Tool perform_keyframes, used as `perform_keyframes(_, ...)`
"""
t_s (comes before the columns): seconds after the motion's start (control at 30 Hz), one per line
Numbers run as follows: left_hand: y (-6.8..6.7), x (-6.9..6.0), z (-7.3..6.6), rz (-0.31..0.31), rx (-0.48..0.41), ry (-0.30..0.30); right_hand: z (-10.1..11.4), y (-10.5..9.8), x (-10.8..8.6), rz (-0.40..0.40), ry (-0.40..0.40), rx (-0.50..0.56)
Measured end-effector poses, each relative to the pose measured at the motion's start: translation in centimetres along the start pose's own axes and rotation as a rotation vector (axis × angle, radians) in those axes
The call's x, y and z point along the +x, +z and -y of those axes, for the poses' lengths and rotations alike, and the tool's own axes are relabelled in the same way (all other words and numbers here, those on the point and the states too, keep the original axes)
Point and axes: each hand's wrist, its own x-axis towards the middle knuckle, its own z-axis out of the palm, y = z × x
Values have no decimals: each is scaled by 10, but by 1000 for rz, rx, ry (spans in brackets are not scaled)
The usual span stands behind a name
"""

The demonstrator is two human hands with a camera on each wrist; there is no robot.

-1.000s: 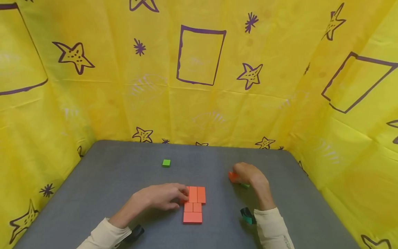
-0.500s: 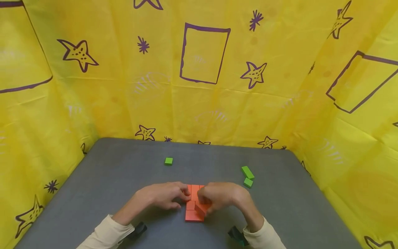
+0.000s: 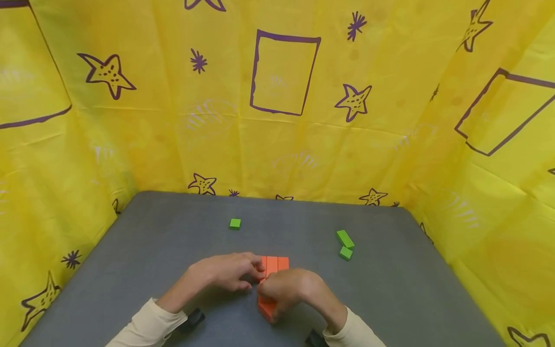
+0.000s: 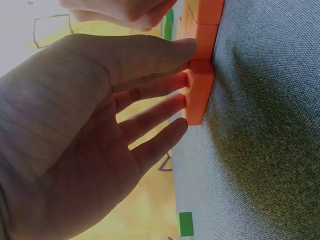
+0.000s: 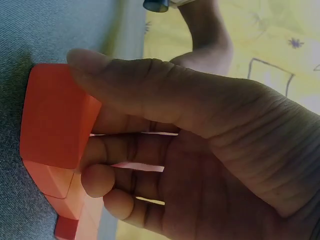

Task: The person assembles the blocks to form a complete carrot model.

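Note:
Several flat orange blocks lie pressed together on the grey table in the head view. My left hand rests at their left side, fingers fairly straight. Its fingertips touch the end orange block in the left wrist view. At the near end of the group, my right hand pinches an orange block between thumb and fingers. That block meets the rest of the group in the right wrist view. From the head, my right hand hides most of the near blocks.
A small green block lies toward the back left of the grey table. To the right, a long green block and a short green block lie close together. Yellow patterned cloth hangs round the table's back and sides.
My right hand picks up an orange block beside the green ones at the right and carries it leftward and nearer to the orange group. My left hand stays at the group's left side.

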Motion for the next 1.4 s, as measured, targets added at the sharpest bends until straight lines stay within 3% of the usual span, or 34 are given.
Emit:
perform_keyframes(0.2,0,0,0,-5,7,12,4,3,1,21,70,-5)
perform_keyframes(0.67,-2,-2,-2,5,-5,-27,1,0,2,25,56,27)
perform_keyframes(0.93,-1,-1,-3,3,0,-8,-1,-1,1,38,60,57)
perform_keyframes(1.07,1,0,-2,2,12,-11,-7,-7,-7,30,66,153)
perform_keyframes(1.23,2,1,-3,25,2,-55,-37,-21,-31,-81,153,307)
perform_keyframes(1.4,0,1,-6,59,-30,-119,-88,-23,-66,-293,305,296)
